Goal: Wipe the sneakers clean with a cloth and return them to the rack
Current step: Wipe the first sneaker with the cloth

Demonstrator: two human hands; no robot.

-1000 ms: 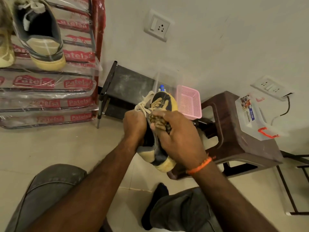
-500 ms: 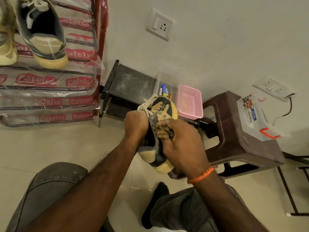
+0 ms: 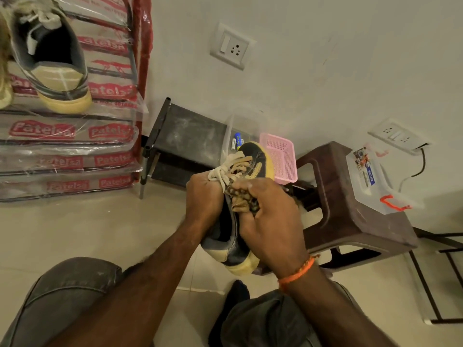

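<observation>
**Wiping a sneaker held in both hands**

Gripping the dark sneaker (image 3: 253, 161) from its left side, the left hand (image 3: 204, 196) has its fingers curled around the upper near the cream laces (image 3: 225, 170), so this grip is closed on the shoe. The right hand (image 3: 271, 221) holds a bunched, patterned brown cloth (image 3: 244, 200) in a tight grip and presses it against the sneaker's lace area, just right of the left grip. An orange thread band (image 3: 298, 271) circles the right wrist.

The sneaker is tilted, its yellowish toe pointing up and away from both grips, and its heel (image 3: 240, 264) hangs below them, above the tiled floor (image 3: 87, 234).

Far up and left of the grips stands the rack (image 3: 140, 71), its shelves wrapped in clear plastic with red print, and 1 second dark sneaker (image 3: 52, 61) rests on an upper shelf there. Beyond the grips, against the wall, sit a dark low stand (image 3: 190, 136) and a pink basket (image 3: 280, 156). Right of the right grip is a brown stool (image 3: 350, 221) bearing a clear plastic box (image 3: 370, 176) with an orange clasp. Grey trouser knees (image 3: 62, 296) show below the forearms.
</observation>
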